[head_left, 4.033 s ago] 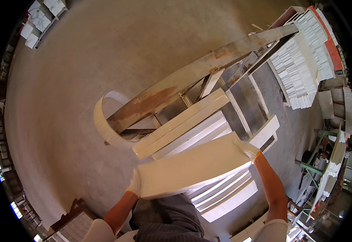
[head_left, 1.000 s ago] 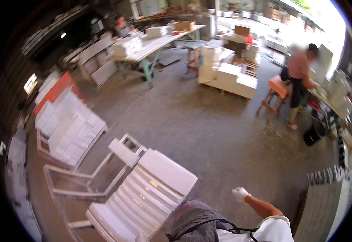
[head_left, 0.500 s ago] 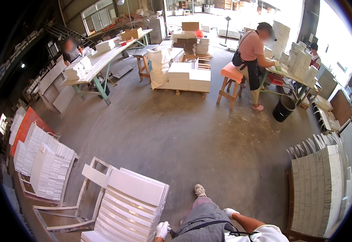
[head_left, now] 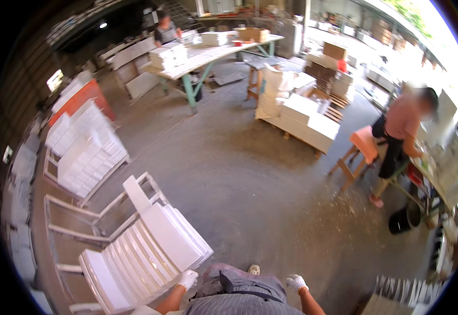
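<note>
My left hand [head_left: 188, 280], in a white glove, is low beside the near corner of a stack of white slabs [head_left: 171, 236]. Its fingers are curled in, and I see nothing held in them; whether it touches the stack I cannot tell. The slabs lie in overlapping rows on a pale frame rack [head_left: 74, 233]. On the other side of my striped grey apron [head_left: 239, 302] hangs my right hand [head_left: 296, 282], also white-gloved, with its fingers curled and nothing visible in them. The tip of one of my shoes [head_left: 253, 269] shows ahead.
Another stack of white blocks [head_left: 92, 163] stands at the left. Ahead are a long table [head_left: 208, 56] and a pallet load of white boxes [head_left: 307, 118]. A co-worker [head_left: 402, 123] is at a bench on the right, near an orange-topped stool [head_left: 364, 143] and black bucket [head_left: 405, 219].
My view has swung left, so the co-worker, stool and bucket sit further right. The slab stack shows more fully at my left. My right hand now hangs further out from my body.
</note>
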### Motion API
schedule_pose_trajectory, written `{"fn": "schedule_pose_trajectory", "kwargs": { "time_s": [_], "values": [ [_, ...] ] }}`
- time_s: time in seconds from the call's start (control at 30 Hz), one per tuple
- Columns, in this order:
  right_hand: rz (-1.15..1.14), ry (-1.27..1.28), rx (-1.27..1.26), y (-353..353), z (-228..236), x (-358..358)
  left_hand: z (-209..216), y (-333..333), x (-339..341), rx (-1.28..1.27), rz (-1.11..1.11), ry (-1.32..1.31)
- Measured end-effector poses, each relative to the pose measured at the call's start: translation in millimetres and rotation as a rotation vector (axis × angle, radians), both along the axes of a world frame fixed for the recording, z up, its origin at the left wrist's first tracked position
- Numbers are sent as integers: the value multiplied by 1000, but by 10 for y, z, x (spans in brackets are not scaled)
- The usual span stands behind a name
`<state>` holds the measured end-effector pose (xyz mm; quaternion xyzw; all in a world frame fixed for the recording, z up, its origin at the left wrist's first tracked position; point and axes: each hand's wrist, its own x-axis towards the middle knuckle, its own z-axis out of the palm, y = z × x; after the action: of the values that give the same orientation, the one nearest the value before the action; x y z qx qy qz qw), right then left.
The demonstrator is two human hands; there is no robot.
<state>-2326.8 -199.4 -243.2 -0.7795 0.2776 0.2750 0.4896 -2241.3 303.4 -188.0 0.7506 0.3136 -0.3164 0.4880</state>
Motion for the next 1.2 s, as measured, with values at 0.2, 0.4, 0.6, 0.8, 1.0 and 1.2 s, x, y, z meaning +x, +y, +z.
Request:
{"fn": "schedule_pose_trajectory", "kwargs": {
  "time_s": [0.2,0.4,0.6,0.8,1.0,1.2],
  "values": [
    [-203,50,299,367,526,1424,22,-734,894,366,-876,-187],
    [106,2,503,541,1186,2713,-251,-668,1663,379,-850,-52],
    [143,-54,95,-647,434,3303,-806,-690,2638,344,-855,1],
    [-49,-9,38,-2292,-895,3205,-339,-1791,4545,207,-752,-155],
    [-502,221,197,-2065,-986,4276,390,-2782,5721,-213,-236,-307],
    [448,-8,-126,-2385,-1398,5730,69,-3094,6666,-140,-66,-191]
  ]
}}
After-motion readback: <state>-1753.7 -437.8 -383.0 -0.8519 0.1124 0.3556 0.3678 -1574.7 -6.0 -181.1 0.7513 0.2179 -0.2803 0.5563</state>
